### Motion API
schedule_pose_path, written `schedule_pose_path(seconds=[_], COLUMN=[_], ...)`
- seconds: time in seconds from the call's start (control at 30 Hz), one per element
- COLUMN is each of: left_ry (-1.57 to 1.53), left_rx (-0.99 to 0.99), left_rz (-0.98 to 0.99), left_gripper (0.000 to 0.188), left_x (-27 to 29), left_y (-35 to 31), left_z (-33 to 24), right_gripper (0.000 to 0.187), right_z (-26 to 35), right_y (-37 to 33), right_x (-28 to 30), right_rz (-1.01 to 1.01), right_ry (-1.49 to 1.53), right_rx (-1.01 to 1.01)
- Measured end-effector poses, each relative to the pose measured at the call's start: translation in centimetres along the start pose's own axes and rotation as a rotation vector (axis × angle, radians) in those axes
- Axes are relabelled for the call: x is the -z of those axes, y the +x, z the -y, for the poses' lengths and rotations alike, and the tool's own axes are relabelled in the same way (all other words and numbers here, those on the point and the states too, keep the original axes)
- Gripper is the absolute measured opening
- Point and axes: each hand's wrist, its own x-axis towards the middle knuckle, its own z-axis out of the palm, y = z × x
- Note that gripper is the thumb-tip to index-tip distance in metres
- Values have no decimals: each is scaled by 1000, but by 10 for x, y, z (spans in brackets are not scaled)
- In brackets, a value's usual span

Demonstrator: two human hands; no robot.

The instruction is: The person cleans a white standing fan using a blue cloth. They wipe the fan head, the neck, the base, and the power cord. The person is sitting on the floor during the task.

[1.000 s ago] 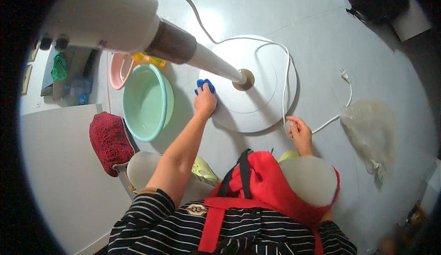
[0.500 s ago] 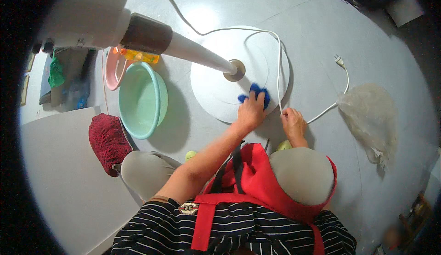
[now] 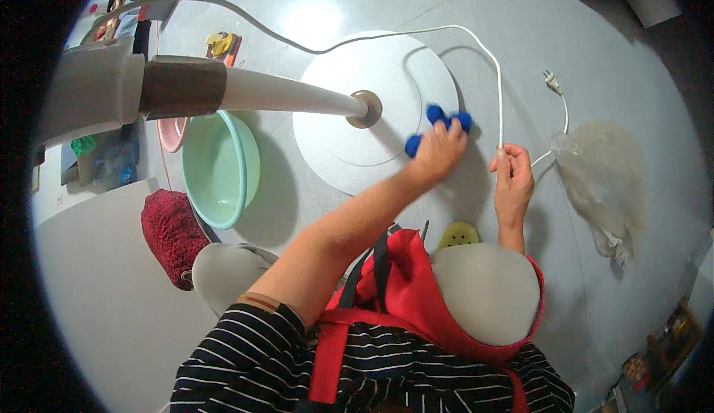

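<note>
A white stand with a round base (image 3: 323, 142) and a thick pole (image 3: 290, 92) stands on the floor in front of me. My left hand (image 3: 440, 151) grips a blue cloth (image 3: 436, 113), bunched between the fingers at the right rim of the base. To its right, my right hand (image 3: 513, 179) pinches a white power cord (image 3: 500, 101) between thumb and fingers. From there the cord arcs up over the far side of the base toward the upper left. Its other part runs right to a two-pin plug (image 3: 551, 82) lying on the floor.
A mint-green basin (image 3: 239, 160) stands left of the base, with part of a pink basin (image 3: 172, 132) behind it. Dark red fabric (image 3: 171, 231) lies near my left knee. On the right is a clear plastic bag (image 3: 602, 182). A yellow-green shoe (image 3: 459, 234) shows below my hands.
Both hands have moved to the right, the left with the blue cloth from over the base to its edge. The cord has swung right with my right hand. The view has shifted slightly.
</note>
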Motion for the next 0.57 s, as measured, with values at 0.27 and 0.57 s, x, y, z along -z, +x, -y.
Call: schedule_pose_path(seconds=[0.27, 0.57], left_ry=[-160, -189], left_rx=[155, 412], left_rz=[93, 209], left_gripper=[21, 34], left_x=[24, 29], left_y=[28, 120], left_z=[89, 140], right_gripper=[12, 12], right_z=[-9, 16], right_y=[-3, 0], right_x=[8, 19], right_rz=[24, -67], right_ry=[61, 233], right_rx=[-68, 24])
